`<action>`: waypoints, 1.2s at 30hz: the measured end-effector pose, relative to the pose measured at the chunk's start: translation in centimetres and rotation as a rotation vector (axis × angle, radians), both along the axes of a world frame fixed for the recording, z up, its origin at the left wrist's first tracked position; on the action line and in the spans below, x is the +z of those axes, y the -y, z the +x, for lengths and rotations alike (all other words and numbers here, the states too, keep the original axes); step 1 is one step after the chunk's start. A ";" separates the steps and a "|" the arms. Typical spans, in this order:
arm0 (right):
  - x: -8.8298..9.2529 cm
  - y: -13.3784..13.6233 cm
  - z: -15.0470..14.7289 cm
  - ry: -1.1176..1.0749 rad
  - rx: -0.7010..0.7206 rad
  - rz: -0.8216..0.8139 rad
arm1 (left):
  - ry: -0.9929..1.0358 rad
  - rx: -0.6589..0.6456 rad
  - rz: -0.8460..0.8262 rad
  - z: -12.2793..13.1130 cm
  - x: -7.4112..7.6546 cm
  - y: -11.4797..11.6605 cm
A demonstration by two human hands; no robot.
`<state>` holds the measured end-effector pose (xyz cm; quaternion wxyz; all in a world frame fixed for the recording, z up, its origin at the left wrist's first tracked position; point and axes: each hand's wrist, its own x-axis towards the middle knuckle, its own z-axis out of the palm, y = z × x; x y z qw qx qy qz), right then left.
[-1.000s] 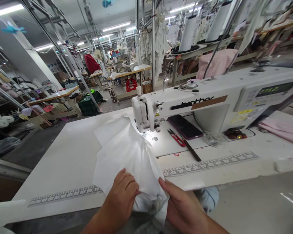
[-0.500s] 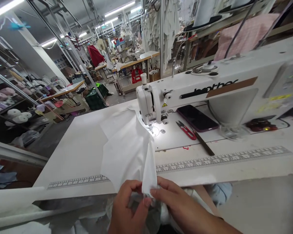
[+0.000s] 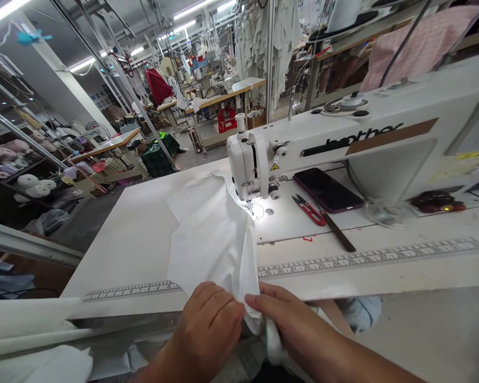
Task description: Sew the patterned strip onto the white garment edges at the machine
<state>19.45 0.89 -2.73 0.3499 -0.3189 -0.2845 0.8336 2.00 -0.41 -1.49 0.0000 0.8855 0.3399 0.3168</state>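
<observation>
White fabric point(image 3: 211, 229) lies across the sewing table, its right edge running up to the needle of the sewing machine point(image 3: 249, 159). At the table's front edge my left hand point(image 3: 211, 324) is closed on the fabric, knuckles up, its fingertips hidden. Just to the right, my right hand point(image 3: 287, 319) pinches the same fabric's folded edge, thumb on top. A strip of the cloth hangs down between and below both hands. The machine's lamp lights the needle plate point(image 3: 269, 211).
Right of the needle lie red thread snips point(image 3: 309, 211), a dark flat blade-like tool point(image 3: 337, 231) and a phone point(image 3: 328, 189). A printed ruler point(image 3: 367, 258) runs along the table's front. More white cloth point(image 3: 32, 364) is at lower left. Other sewing tables point(image 3: 227, 93) stand behind.
My left hand has turned over from an open-looking pinch to a closed, knuckles-up grip on the fabric. The right hand still pinches the edge. The view has shifted slightly.
</observation>
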 end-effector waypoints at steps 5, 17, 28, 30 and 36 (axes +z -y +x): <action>1.0 -0.9 -0.5 0.014 0.080 -0.055 | -0.169 -0.104 -0.055 -0.9 0.8 -0.7; 0.9 -1.3 0.0 -0.019 0.071 -0.083 | 0.170 -0.177 -0.175 -1.2 -0.7 -2.5; 0.7 -0.7 0.5 0.161 0.065 0.073 | 0.263 0.161 -1.072 0.3 2.8 -2.9; 0.4 -0.7 0.7 0.183 0.071 0.127 | 0.321 0.266 -1.363 0.6 3.2 -3.8; 0.4 -0.7 1.9 0.202 0.095 0.242 | 0.436 0.227 -1.661 1.3 3.0 -6.0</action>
